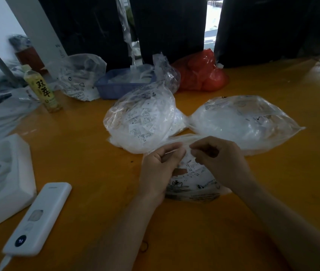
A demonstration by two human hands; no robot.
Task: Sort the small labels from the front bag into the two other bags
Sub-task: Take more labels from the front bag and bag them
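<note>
Both hands meet over the front bag [192, 184] on the orange bench [88, 157]. Left hand [160, 169] and right hand [219, 155] have curled fingers pinching the bag's mouth. Beyond lie two clear bags: a left bag [139, 122] full of small labels [145, 118] and a right bag [241, 122].

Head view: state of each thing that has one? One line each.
front bag: open at top, lying on table, holds labels
left hand: fingers curled, pinching the bag's mouth
right hand: fingers curled, pinching the bag's mouth
left bag: bulging with labels, mouth not visible
right bag: lying flat, puffed
bottle: upright, capped
power bank: display lit, cable plugged in
</note>
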